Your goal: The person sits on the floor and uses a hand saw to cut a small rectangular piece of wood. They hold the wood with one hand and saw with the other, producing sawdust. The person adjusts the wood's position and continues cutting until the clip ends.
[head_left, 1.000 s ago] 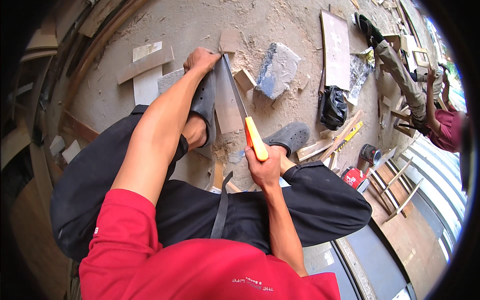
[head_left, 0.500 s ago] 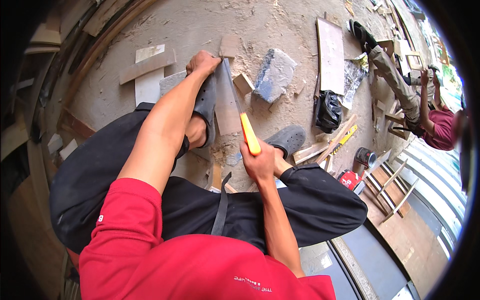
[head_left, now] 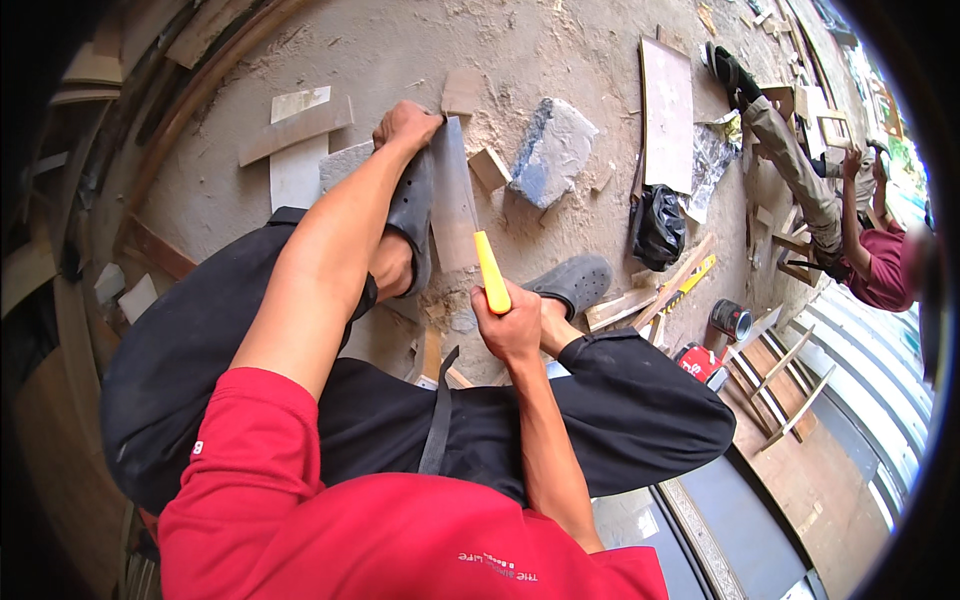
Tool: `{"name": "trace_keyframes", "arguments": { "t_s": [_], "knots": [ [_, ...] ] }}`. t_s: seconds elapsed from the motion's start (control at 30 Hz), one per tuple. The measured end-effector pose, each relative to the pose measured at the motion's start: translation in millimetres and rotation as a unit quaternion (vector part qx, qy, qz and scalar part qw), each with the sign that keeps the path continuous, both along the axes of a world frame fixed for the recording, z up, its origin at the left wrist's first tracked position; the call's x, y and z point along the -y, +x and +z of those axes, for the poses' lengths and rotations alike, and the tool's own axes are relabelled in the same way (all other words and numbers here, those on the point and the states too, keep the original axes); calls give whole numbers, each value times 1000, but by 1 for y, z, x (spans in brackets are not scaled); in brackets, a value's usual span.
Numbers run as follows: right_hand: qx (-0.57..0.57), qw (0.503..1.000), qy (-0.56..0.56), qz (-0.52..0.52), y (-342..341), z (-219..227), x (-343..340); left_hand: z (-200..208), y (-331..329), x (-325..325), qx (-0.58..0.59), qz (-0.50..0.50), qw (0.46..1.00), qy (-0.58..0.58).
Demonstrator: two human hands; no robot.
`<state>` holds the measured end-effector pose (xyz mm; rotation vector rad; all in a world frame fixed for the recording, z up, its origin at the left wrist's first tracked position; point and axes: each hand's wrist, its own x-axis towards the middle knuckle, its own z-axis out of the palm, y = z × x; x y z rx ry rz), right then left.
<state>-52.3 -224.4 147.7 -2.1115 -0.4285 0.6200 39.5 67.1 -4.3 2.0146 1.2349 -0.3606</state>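
Observation:
My right hand [head_left: 508, 322] is wrapped round the yellow handle of a handsaw [head_left: 489, 272]. Its thin grey blade runs away from me over a narrow wooden board [head_left: 455, 255]. At the board's far end, close to the blade's tip, my left hand [head_left: 408, 125] is closed on the wood, its fingertips mostly hidden. My left foot, in a dark clog [head_left: 410, 205], presses along the board's left side. My right clog [head_left: 575, 282] stands on the ground, right of the saw handle.
A whitish-blue block [head_left: 550, 152] and a small wood block [head_left: 489, 169] lie right of the blade. Wood offcuts [head_left: 298, 132] lie at left. Further right are a pale plank [head_left: 667, 115], a black bag [head_left: 657, 225], a can [head_left: 731, 318] and a co-worker [head_left: 880, 260] with raised hands.
My right hand and the saw handle have shifted slightly left, and the blade now lies at a different angle, showing more of its flat side. My left hand stays in place.

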Motion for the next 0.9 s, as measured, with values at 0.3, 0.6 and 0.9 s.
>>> {"name": "trace_keyframes", "arguments": {
  "t_s": [0.3,0.6,0.9],
  "knots": [
    [53,998,25,9,8,-15,-8,0,2,-3,-20,-23,1000,1],
    [10,1000,24,-9,17,-13,-6,1,0,0,-7,-40,999,14],
    [4,999,41,-31,22,-14,-13,-6,-1,-3,-10,-50,999,17]
  ]
}}
